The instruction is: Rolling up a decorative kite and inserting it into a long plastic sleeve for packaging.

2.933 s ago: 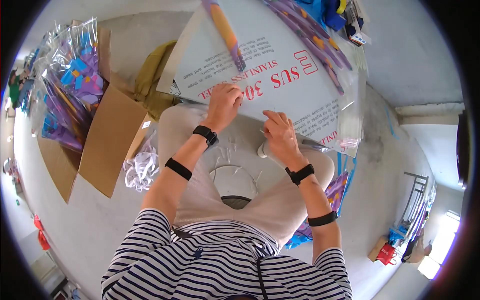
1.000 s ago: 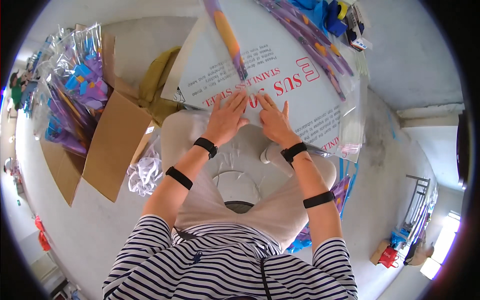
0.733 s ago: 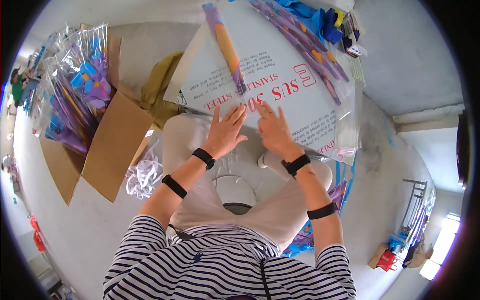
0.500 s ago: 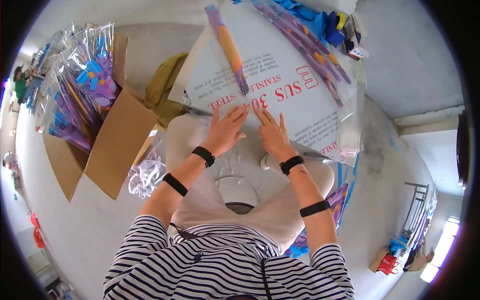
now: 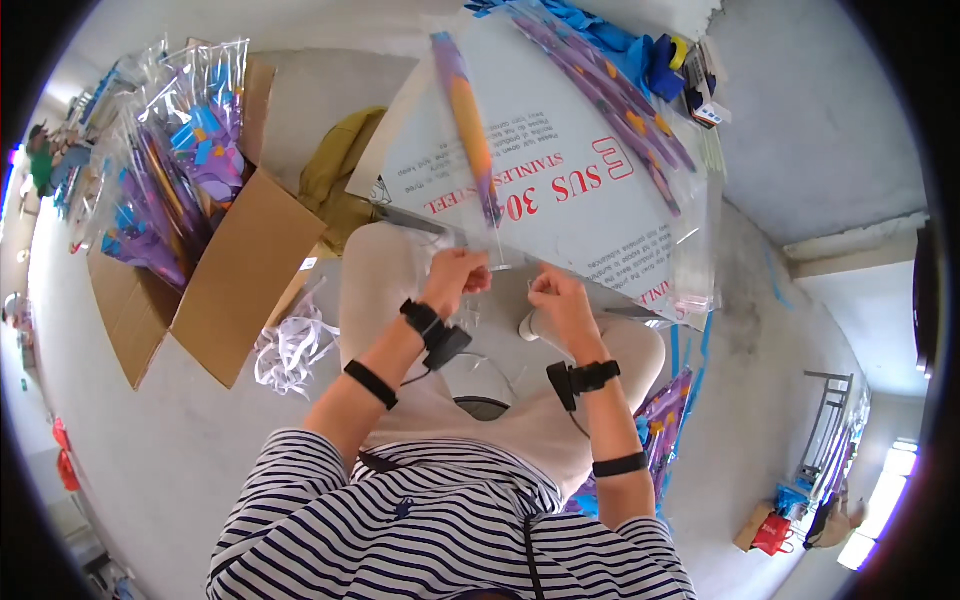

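A slim rolled packet (image 5: 470, 125), purple and orange in a clear sleeve, lies lengthwise on the printed white board (image 5: 560, 110). Its near end reaches the board's front edge, and clear film seems to continue past it between my hands. My left hand (image 5: 458, 280) is closed just off that edge, fingers curled and thumb pressed in. To its right, my right hand (image 5: 563, 305) is closed in a pinch, a short gap away. Whatever thin thing either hand holds is too small and see-through to name. More purple rolls (image 5: 610, 95) in clear film lie on the board's right side.
An open cardboard box (image 5: 245, 280) full of similar packets stands on the left, with white ribbon scraps (image 5: 295, 345) beside it. Olive cloth (image 5: 345, 165) lies behind. Blue plastic (image 5: 600, 30) and a tape roll (image 5: 679, 52) sit at the board's far right.
Both hands have drawn back toward me off the board, going from flat, spread fingers to closed ones. The rolled packet has slid nearer to me.
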The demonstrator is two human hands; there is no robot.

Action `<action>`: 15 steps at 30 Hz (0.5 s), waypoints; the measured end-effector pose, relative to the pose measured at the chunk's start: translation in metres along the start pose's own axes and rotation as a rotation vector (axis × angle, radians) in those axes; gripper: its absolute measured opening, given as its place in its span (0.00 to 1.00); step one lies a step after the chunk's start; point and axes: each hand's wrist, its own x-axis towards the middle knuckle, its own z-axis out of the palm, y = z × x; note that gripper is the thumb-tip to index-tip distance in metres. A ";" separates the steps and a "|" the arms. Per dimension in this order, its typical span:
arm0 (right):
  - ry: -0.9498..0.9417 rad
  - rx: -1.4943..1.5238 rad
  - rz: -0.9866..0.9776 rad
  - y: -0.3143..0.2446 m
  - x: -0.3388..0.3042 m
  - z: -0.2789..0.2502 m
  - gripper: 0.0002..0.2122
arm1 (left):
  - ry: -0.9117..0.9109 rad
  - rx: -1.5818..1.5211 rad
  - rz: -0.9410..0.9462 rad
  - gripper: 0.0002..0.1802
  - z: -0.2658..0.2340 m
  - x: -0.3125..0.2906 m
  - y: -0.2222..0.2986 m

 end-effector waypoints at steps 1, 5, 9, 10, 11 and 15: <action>-0.044 0.284 0.165 0.002 -0.005 -0.002 0.03 | -0.054 -0.008 -0.023 0.13 -0.001 -0.010 -0.007; -0.140 0.628 0.349 -0.003 -0.023 0.008 0.03 | -0.243 0.068 -0.060 0.18 0.003 -0.065 -0.026; -0.121 0.295 0.269 -0.006 -0.075 0.001 0.03 | -0.318 0.006 -0.293 0.23 -0.023 -0.062 -0.008; -0.132 0.296 0.250 -0.010 -0.094 -0.002 0.03 | -0.283 0.015 -0.265 0.23 -0.025 -0.061 0.007; -0.164 0.188 0.250 -0.020 -0.113 -0.008 0.03 | -0.185 -0.079 -0.218 0.22 -0.022 -0.049 0.027; -0.178 0.050 0.330 -0.064 -0.184 -0.018 0.02 | -0.269 -0.472 -0.093 0.17 -0.027 0.033 0.042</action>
